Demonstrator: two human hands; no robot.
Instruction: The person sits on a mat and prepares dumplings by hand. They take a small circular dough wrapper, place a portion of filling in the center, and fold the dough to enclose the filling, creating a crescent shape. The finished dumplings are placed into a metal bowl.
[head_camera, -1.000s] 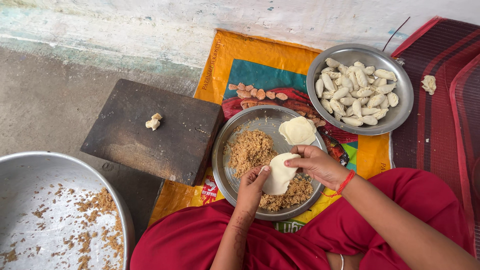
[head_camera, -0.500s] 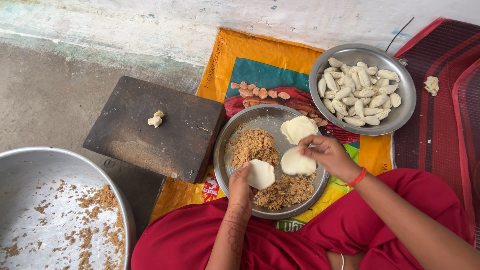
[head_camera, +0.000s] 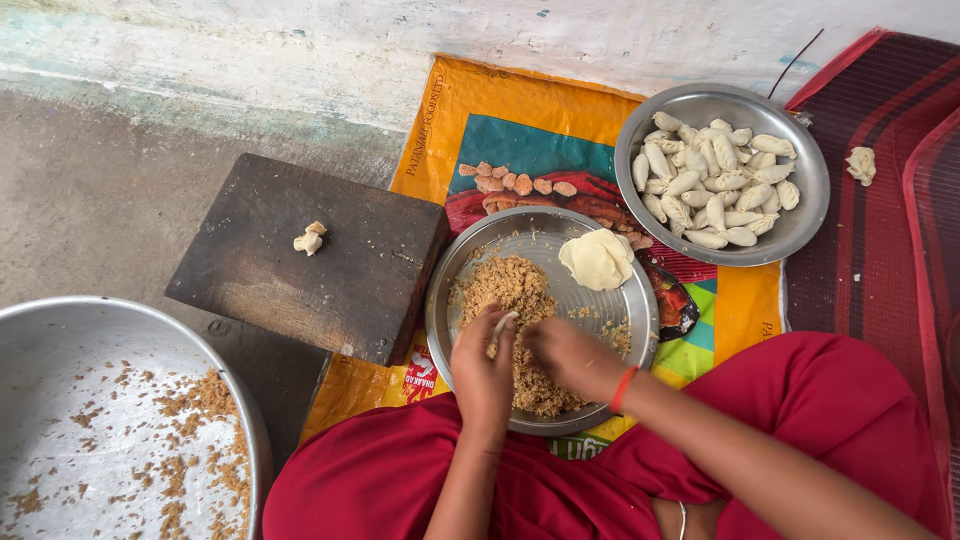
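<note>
My left hand (head_camera: 483, 375) is cupped around a thin white dough disc (head_camera: 503, 322), of which only an edge shows above the fingers. Close beside it, my right hand (head_camera: 565, 355), with a red band at the wrist, rests low on the heap of brown crumbly filling (head_camera: 510, 285). Its fingertips are hidden behind the left hand. The filling lies in a round steel plate (head_camera: 590, 305) in front of my knees. A small stack of flat dough discs (head_camera: 597, 258) sits at the plate's far right.
A steel bowl (head_camera: 805, 200) at the upper right holds several shaped white dumplings (head_camera: 710, 180). To the left, a dark wooden board (head_camera: 330, 270) carries a dough lump (head_camera: 309, 238). A large steel basin (head_camera: 60, 400) with brown crumbs is at lower left. A dough scrap (head_camera: 860, 163) lies on the red mat.
My left hand took one dough disc off the stack and drew it toward me. My right hand left the stack and came down onto the filling beside the left hand.
</note>
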